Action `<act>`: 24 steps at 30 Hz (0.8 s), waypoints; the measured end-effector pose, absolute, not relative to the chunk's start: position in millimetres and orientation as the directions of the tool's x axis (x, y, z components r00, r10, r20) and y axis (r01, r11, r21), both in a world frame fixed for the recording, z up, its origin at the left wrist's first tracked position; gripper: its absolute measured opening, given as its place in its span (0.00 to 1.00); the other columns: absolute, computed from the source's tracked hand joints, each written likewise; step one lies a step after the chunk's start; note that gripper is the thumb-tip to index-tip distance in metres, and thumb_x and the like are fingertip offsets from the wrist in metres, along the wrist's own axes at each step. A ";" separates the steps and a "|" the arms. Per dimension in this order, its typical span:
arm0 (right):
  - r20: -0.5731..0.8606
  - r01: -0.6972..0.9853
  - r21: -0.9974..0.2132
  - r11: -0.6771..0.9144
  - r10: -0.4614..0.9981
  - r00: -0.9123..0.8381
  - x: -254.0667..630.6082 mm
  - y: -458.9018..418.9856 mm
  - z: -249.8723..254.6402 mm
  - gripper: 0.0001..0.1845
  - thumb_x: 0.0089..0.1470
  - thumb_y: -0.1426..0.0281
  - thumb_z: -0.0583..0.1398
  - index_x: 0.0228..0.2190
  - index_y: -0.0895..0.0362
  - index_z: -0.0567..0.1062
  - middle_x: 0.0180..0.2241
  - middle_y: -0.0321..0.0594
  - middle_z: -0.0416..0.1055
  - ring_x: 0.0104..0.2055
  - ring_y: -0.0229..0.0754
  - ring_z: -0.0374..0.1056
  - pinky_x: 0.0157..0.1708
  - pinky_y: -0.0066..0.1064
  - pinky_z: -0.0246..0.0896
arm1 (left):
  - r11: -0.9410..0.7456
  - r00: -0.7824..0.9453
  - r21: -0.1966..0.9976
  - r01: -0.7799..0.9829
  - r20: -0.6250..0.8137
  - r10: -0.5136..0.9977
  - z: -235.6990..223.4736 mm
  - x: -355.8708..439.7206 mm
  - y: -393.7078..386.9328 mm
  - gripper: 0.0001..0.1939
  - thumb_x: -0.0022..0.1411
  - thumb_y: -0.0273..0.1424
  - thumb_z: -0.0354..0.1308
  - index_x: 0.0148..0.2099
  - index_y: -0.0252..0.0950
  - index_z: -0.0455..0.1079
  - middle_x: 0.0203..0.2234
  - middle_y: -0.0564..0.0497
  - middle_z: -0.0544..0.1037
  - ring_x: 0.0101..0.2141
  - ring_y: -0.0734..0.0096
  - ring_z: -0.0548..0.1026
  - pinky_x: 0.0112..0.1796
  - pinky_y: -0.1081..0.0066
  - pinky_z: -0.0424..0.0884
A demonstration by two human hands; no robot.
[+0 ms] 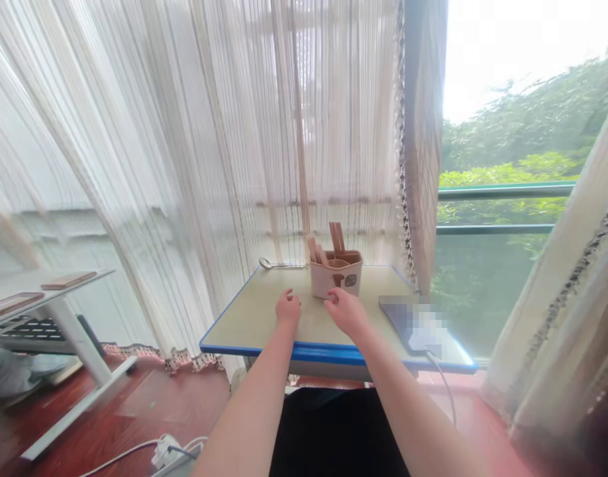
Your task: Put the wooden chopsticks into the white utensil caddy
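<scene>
A pale utensil holder [322, 281] with a brown rim stands toward the back of the small table. Chopsticks [336, 237] and a wooden spoon or scoop [338, 263] stick up out of it. My left hand [288, 309] is over the table, left of the holder and apart from it, fingers loosely curled with nothing in them. Close in front of the holder's lower right side is my right hand [346, 310], its thumb and fingers bent and a little apart; whether it touches the holder I cannot tell. A metal ladle [283, 265] lies along the back left edge.
The table [244, 324] has a blue edge. On its right lies a dark flat object [396, 317], partly blurred out, with a white cable [446, 381] hanging down. Curtains [264, 132] hang behind. Another table [85, 281] stands left; a power strip [167, 454] is on the floor.
</scene>
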State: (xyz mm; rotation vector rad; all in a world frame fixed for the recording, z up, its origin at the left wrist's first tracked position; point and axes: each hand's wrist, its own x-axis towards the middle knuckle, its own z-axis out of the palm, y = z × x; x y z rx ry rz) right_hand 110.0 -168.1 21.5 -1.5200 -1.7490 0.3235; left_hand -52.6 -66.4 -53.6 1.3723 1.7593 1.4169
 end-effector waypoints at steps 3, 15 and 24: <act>0.379 0.684 -0.673 0.281 0.926 -0.008 91.1 -159.4 12.5 0.15 0.50 0.70 0.54 0.40 0.58 0.73 0.33 0.40 0.74 0.38 0.42 0.68 0.38 0.29 0.57 | -0.056 -0.406 0.921 0.386 0.224 0.886 -52.6 -69.9 -70.5 0.18 0.58 0.30 0.49 0.51 0.35 0.66 0.33 0.47 0.78 0.31 0.71 0.76 0.33 0.73 0.68; 0.301 0.760 -0.571 0.311 0.940 -0.159 -18.0 -44.4 6.2 0.20 0.52 0.77 0.50 0.46 0.63 0.70 0.43 0.47 0.72 0.45 0.41 0.66 0.45 0.29 0.56 | 0.057 -0.528 0.811 0.582 0.324 0.785 -21.4 -172.1 -12.0 0.18 0.58 0.30 0.47 0.49 0.37 0.70 0.39 0.47 0.78 0.43 0.63 0.74 0.44 0.69 0.65; 0.306 0.829 -0.434 0.352 0.923 -0.232 -62.9 67.6 -9.4 0.22 0.49 0.79 0.51 0.46 0.60 0.71 0.46 0.49 0.68 0.48 0.45 0.63 0.47 0.32 0.55 | 0.029 -0.585 0.837 0.546 0.357 0.728 -24.5 -194.1 99.7 0.16 0.58 0.30 0.47 0.46 0.38 0.71 0.40 0.46 0.77 0.41 0.64 0.74 0.42 0.69 0.67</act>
